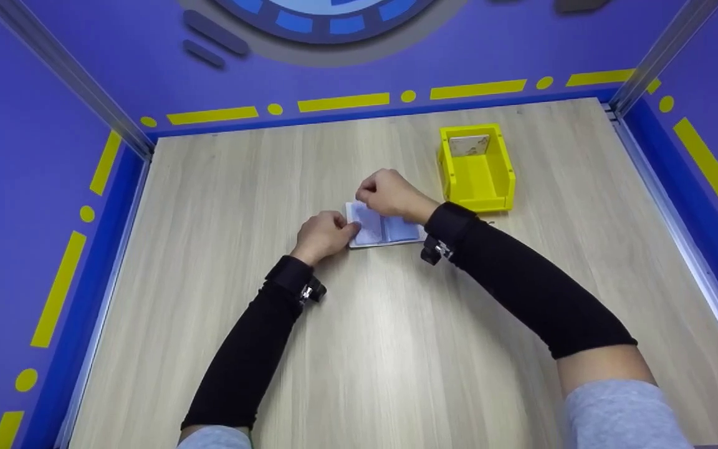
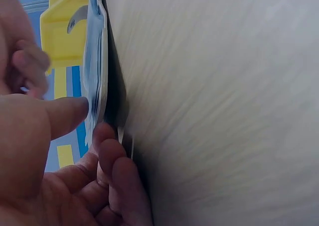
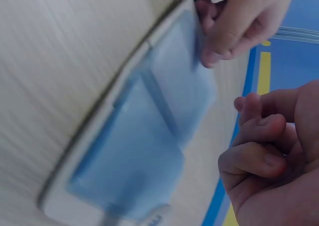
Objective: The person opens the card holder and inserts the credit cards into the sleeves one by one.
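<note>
A small card holder (image 1: 368, 226) with a white cover and clear bluish plastic sleeves lies spread open on the table. My left hand (image 1: 323, 236) grips its left edge, thumb over the pages and fingers beneath, as the left wrist view shows. Above the holder's far edge is my right hand (image 1: 390, 193), its fingers curled and apart from the sleeves (image 3: 134, 146). Nothing shows between those fingers (image 3: 254, 159). A rounded strap tab (image 2: 77, 19) stands out from the holder's far side in the left wrist view.
A yellow bin (image 1: 512, 181) stands behind and to the right of the holder, with a pale patterned card (image 1: 468, 146) against its back wall. Blue panels (image 1: 334, 81) with yellow marks border the wooden table (image 1: 222, 187) at the back and sides.
</note>
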A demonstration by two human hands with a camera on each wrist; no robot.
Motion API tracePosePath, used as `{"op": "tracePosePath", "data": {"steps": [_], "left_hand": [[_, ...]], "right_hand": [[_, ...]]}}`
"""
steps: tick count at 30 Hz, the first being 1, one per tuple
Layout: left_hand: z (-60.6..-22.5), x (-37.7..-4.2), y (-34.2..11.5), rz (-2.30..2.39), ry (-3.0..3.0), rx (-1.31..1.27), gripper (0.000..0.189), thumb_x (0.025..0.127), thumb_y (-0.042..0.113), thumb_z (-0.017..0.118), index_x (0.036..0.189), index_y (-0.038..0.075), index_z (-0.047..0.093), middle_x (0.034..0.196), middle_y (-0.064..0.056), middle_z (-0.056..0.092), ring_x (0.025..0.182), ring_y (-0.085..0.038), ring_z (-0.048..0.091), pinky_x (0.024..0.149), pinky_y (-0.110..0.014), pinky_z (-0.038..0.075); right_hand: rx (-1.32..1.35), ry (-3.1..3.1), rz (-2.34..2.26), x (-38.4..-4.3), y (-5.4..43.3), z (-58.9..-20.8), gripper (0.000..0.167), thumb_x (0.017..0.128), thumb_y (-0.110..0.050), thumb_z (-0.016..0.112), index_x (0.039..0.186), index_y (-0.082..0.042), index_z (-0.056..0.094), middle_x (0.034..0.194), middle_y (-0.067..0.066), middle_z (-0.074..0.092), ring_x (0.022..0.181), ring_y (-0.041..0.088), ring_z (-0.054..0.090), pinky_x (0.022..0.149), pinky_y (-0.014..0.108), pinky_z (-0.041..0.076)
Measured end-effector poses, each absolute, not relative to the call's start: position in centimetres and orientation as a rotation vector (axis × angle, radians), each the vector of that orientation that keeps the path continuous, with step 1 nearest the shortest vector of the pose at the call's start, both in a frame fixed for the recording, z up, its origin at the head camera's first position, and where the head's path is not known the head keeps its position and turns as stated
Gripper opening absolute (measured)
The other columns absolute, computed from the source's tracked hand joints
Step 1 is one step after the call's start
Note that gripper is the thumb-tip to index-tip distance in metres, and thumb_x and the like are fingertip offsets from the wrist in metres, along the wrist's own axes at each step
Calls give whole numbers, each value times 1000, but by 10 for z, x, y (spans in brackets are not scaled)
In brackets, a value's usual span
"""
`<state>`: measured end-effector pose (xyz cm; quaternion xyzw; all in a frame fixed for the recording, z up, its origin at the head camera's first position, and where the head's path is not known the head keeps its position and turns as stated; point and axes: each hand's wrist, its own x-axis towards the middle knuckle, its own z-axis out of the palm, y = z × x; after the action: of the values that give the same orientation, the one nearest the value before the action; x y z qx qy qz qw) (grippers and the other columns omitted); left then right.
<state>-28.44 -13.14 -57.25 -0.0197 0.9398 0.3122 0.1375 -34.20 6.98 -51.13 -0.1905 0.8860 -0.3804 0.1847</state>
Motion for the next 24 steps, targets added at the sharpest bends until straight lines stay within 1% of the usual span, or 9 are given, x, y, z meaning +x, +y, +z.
{"op": "tracePosePath", "data": {"steps": [2, 4, 7, 8, 11, 15, 17, 21, 24], "left_hand": [[-582, -288, -133, 894, 2718, -69, 36, 99, 57, 71, 88, 23, 71, 88, 1, 70, 84, -24, 65, 76, -39, 48], [-597, -294, -137, 898, 2737, -53, 36, 97, 60, 72, 85, 26, 70, 86, 4, 69, 81, -20, 64, 72, -35, 45], [-605, -299, -138, 877, 2743, -69, 37, 96, 62, 72, 87, 26, 72, 89, 4, 71, 83, -20, 65, 72, -35, 46], [-597, -295, -136, 873, 2742, -74, 38, 96, 62, 72, 88, 25, 73, 91, 3, 72, 85, -20, 66, 74, -36, 47], [-593, -294, -134, 878, 2743, -104, 39, 94, 61, 73, 87, 24, 73, 91, 2, 73, 85, -21, 67, 75, -37, 50], [-599, -296, -136, 883, 2751, -119, 37, 94, 60, 74, 82, 26, 68, 86, 4, 69, 81, -20, 63, 72, -36, 47], [-596, -294, -136, 885, 2748, -116, 37, 96, 58, 73, 83, 24, 67, 86, 3, 68, 81, -21, 63, 72, -37, 46], [-589, -291, -135, 909, 2732, -122, 36, 96, 57, 74, 86, 22, 69, 89, 1, 70, 83, -22, 64, 74, -37, 48], [-590, -293, -134, 911, 2733, -129, 35, 97, 56, 73, 86, 22, 70, 89, 1, 70, 84, -21, 64, 74, -37, 48]], "right_hand": [[-548, 2498, -1111, -343, 75, -503, 29, 110, -22, 61, 113, -5, 84, 91, 8, 75, 77, 16, 57, 72, 29, 44], [-564, 2514, -1124, -345, 82, -495, 29, 111, -23, 61, 116, -6, 84, 100, 13, 78, 81, 18, 59, 75, 31, 46], [-571, 2548, -1129, -348, 93, -485, 29, 112, -25, 61, 120, -7, 83, 115, 18, 80, 88, 22, 61, 80, 33, 49], [-570, 2566, -1123, -349, 97, -481, 30, 112, -25, 61, 121, -7, 82, 116, 17, 80, 90, 23, 61, 81, 34, 50], [-543, 2611, -1114, -354, 111, -471, 30, 112, -26, 61, 123, -6, 81, 117, 17, 80, 92, 24, 61, 84, 35, 51], [-469, 2649, -1123, -362, 131, -460, 31, 113, -26, 60, 123, -6, 81, 110, 15, 76, 88, 26, 58, 80, 36, 49], [-423, 2661, -1113, -366, 141, -455, 32, 113, -27, 58, 124, -7, 81, 108, 14, 74, 88, 26, 58, 80, 36, 48], [-321, 2696, -1044, -374, 163, -448, 36, 114, -29, 55, 132, -8, 78, 116, 13, 73, 97, 27, 60, 86, 36, 51], [-263, 2757, -975, -381, 181, -443, 38, 113, -29, 54, 133, -7, 77, 122, 14, 75, 101, 28, 63, 88, 37, 53]]}}
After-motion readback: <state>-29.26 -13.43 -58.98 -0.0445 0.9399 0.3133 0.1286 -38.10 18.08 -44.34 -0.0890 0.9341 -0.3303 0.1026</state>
